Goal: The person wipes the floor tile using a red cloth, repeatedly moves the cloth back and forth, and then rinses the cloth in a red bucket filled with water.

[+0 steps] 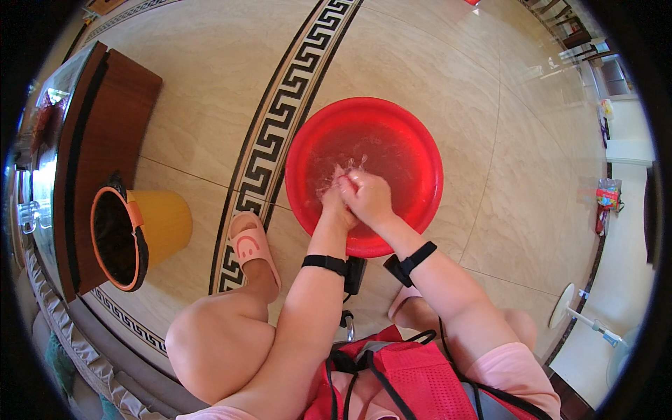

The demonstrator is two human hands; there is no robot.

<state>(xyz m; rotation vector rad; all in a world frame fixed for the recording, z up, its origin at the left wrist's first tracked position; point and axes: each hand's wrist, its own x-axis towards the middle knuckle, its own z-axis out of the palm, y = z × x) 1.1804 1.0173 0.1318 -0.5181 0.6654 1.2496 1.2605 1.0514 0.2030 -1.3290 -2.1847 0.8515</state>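
Note:
A round red plastic basin holding clear water stands on the tiled floor before me. Over its near half, my left hand and my right hand are pressed together, with water splashing up around the fingers. My right hand is curled, its thumb side up, and lies against the left. The left hand's fingers are blurred by spray and partly covered by the right. Whether anything is held between the two palms is hidden. Each forearm wears a black strap, the left strap and the right strap, with a small dark device.
A yellow waste bin with an orange rim and black liner stands left, beside a brown wooden table. My pink slippers flank the basin's near side. A white pedestal fan is at the right, near the wall.

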